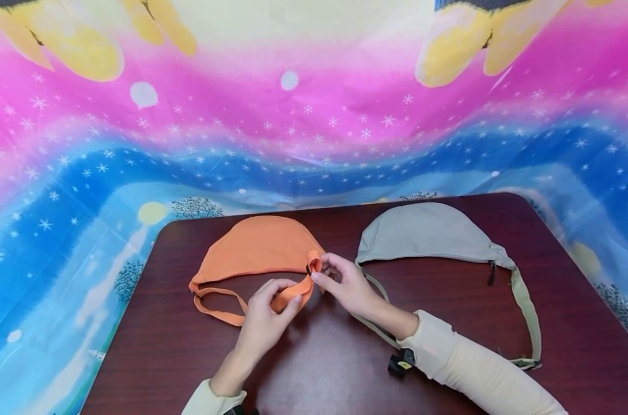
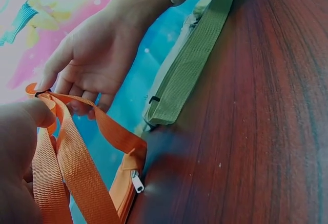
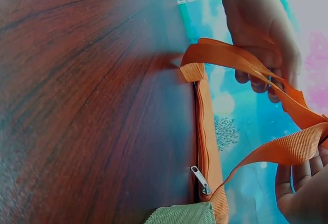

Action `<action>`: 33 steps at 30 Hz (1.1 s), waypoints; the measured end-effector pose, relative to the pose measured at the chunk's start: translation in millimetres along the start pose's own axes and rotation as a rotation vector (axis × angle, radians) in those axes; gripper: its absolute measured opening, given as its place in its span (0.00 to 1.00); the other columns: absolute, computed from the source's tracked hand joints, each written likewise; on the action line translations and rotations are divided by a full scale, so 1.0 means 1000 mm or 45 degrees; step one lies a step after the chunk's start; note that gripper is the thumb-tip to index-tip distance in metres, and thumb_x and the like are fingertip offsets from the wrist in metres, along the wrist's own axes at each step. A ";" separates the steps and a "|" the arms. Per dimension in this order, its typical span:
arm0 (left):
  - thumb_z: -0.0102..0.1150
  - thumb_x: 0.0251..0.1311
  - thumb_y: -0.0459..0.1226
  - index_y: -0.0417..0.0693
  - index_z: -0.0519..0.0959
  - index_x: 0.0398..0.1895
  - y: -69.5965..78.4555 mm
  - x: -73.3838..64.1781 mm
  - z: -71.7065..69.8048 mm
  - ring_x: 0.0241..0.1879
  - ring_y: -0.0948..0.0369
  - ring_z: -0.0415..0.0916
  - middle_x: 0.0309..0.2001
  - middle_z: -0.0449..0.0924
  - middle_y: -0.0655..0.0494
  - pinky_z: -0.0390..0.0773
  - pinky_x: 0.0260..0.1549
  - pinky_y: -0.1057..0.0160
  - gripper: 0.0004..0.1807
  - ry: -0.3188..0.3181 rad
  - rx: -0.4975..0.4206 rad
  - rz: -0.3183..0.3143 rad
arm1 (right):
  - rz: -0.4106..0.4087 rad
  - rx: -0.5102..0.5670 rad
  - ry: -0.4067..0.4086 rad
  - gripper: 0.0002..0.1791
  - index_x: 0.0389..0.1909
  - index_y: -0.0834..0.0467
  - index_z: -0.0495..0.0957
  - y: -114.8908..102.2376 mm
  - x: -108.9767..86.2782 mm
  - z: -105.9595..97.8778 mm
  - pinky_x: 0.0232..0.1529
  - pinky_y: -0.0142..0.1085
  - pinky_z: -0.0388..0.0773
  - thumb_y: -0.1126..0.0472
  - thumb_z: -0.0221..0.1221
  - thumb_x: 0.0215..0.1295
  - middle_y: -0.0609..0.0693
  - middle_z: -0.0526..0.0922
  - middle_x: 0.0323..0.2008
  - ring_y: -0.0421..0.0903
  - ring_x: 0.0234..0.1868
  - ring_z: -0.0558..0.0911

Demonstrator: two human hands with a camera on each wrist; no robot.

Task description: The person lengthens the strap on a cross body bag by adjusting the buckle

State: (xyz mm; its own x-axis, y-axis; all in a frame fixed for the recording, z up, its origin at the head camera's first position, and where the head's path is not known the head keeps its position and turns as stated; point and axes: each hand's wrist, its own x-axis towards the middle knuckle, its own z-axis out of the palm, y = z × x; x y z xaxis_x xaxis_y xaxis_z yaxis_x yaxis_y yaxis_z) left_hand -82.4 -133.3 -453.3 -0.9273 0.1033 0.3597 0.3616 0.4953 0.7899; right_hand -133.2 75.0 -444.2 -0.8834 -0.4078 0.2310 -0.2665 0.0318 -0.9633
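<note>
Left grip [image 1: 264, 323] and right grip [image 1: 352, 288] are closely pinching orange strap [image 1: 305, 287] (probably steadying its dark slider [image 2: 43, 93]); orange bag [image 1: 259, 245] is lying beyond both.

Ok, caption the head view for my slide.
Left hand and right hand hold the strap of an orange bag over a dark table, a grey-green bag lying alongside.

Right of the orange bag [image 1: 257, 245], the grey-green strap [image 1: 524, 305] is partly hidden by the right sleeve [image 1: 485, 366]. Black fitting [image 1: 308, 269] near the orange bag's right corner: too small to be identified. Worktop [image 1: 314, 363] in front of the orange bag is cut off.
</note>
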 end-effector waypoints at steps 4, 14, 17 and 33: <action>0.72 0.61 0.37 0.54 0.83 0.48 0.001 0.002 0.001 0.41 0.63 0.78 0.45 0.82 0.63 0.78 0.41 0.63 0.13 0.025 -0.077 -0.044 | -0.017 0.037 -0.008 0.09 0.49 0.65 0.77 0.001 0.000 0.000 0.33 0.35 0.79 0.69 0.60 0.71 0.52 0.80 0.36 0.55 0.31 0.79; 0.68 0.63 0.30 0.46 0.83 0.50 0.005 0.004 -0.002 0.37 0.59 0.80 0.44 0.85 0.52 0.80 0.35 0.67 0.13 0.134 -0.422 -0.183 | 0.054 0.073 -0.062 0.12 0.52 0.66 0.76 0.001 -0.002 0.000 0.35 0.40 0.80 0.67 0.61 0.71 0.52 0.79 0.36 0.63 0.33 0.77; 0.69 0.62 0.30 0.46 0.83 0.50 0.007 0.004 -0.001 0.39 0.58 0.79 0.45 0.85 0.52 0.81 0.36 0.66 0.14 0.091 -0.415 -0.200 | 0.072 0.065 -0.073 0.13 0.53 0.65 0.76 0.000 -0.002 0.000 0.35 0.42 0.80 0.66 0.62 0.71 0.52 0.79 0.36 0.67 0.33 0.76; 0.75 0.58 0.37 0.56 0.86 0.48 0.010 0.008 0.003 0.40 0.62 0.79 0.45 0.83 0.62 0.79 0.41 0.62 0.15 0.014 -0.136 -0.056 | 0.008 0.002 -0.071 0.08 0.46 0.66 0.78 0.006 -0.004 0.005 0.33 0.34 0.76 0.68 0.62 0.69 0.48 0.78 0.31 0.43 0.29 0.77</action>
State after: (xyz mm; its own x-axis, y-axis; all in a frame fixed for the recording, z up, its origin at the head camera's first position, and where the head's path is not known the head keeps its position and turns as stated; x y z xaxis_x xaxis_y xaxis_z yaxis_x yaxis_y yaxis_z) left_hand -86.9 -124.9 -444.4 -0.9417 0.0740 0.3283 0.3292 0.4046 0.8532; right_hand -129.7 72.5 -451.1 -0.8621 -0.4581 0.2166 -0.2599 0.0329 -0.9651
